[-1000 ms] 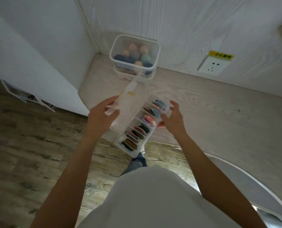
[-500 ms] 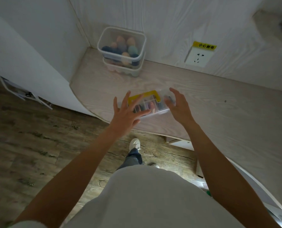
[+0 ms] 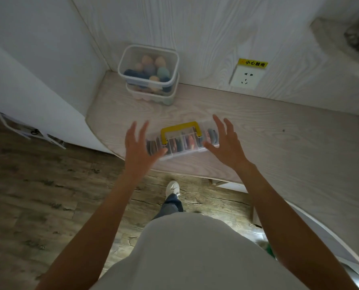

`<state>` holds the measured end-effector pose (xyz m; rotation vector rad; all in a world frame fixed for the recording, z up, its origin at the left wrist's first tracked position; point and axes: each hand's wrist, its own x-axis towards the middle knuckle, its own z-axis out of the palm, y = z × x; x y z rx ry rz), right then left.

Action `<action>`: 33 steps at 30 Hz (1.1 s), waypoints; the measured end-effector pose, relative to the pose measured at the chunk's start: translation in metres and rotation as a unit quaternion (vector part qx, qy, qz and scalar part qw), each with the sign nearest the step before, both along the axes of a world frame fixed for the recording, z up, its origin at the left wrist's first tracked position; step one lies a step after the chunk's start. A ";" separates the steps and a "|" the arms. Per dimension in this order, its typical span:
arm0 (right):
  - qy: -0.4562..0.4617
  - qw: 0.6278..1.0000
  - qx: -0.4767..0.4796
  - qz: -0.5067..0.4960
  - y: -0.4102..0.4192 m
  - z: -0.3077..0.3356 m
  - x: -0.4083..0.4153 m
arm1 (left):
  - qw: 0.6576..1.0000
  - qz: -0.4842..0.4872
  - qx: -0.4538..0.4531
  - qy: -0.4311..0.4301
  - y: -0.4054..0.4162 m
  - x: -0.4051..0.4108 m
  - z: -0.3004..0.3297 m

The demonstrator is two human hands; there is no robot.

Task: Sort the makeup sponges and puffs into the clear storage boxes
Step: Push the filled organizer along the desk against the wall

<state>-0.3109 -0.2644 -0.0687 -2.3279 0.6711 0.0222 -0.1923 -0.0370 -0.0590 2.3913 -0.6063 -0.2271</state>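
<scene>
Two bare arms are reaching forward over the counter edge (image 3: pixel 258 126), both hands spread with nothing in them. Left hand (image 3: pixel 137 148) is sitting palm-down, fingers straight and fanned, pointing away from the body, thumb angling right toward the box. Its thumb tip is overlapping the left end of the clear compartment box (image 3: pixel 182 141); contact cannot be told. Right hand (image 3: pixel 226 146) is mirroring it, fingers straight and splayed, thumb pointing left across the box's right front corner, fingertips rising past the box's right end.

Compartment box is lying flat on the counter between the two hands, long side running left to right, slightly tilted. It is looking like clear plastic with a closed lid, a yellow handle (image 3: pixel 181 128) folding over the top, and dividers splitting it into a row of narrow slots. Flat puffs (image 3: pixel 190 142) are standing on edge in the slots, in dark, pink and grey tones; exact count is too blurry.

Beyond the left hand's fingertips, well apart, two clear tubs (image 3: pixel 151 80) are sitting stacked in the corner against the wall. Top tub is holding egg-shaped sponges (image 3: pixel 153 69) in peach, blue and teal. Beyond the right hand, a wall socket (image 3: pixel 246 77) with a yellow label is showing.
</scene>
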 end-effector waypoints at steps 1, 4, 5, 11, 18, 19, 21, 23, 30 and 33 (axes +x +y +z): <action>0.013 1.000 0.008 0.019 -0.003 0.001 0.002 | 0.988 0.098 -0.022 0.117 0.001 0.002 -0.001; 0.022 0.994 0.110 -0.009 -0.011 0.008 0.011 | 0.925 0.166 -0.030 0.339 0.000 0.009 -0.009; 0.016 0.993 0.114 -0.020 -0.012 0.009 0.012 | 0.933 0.136 -0.025 0.332 -0.002 0.012 -0.011; -0.075 0.980 0.092 -0.158 -0.022 0.014 -0.034 | 0.965 -0.008 -0.093 0.246 -0.041 0.014 0.003; -0.132 0.892 0.070 -0.428 -0.107 0.012 -0.093 | 0.937 -0.174 -0.123 0.275 -0.171 -0.002 0.011; -0.136 0.883 0.072 -0.444 -0.121 0.008 -0.097 | 0.933 -0.184 -0.123 0.282 -0.190 -0.005 0.007; -0.127 0.881 0.075 -0.450 -0.148 -0.004 -0.105 | 0.931 -0.196 -0.119 0.284 -0.229 -0.012 0.001; -0.093 0.892 0.070 -0.437 -0.171 -0.013 -0.107 | 0.931 -0.190 -0.131 0.282 -0.259 -0.017 -0.005; -0.117 0.876 0.073 -0.462 -0.225 -0.027 -0.106 | 0.923 -0.184 -0.139 0.309 -0.323 -0.021 -0.026; -0.120 0.883 0.078 -0.447 -0.229 -0.029 -0.096 | 0.933 -0.168 -0.143 0.283 -0.330 -0.024 -0.031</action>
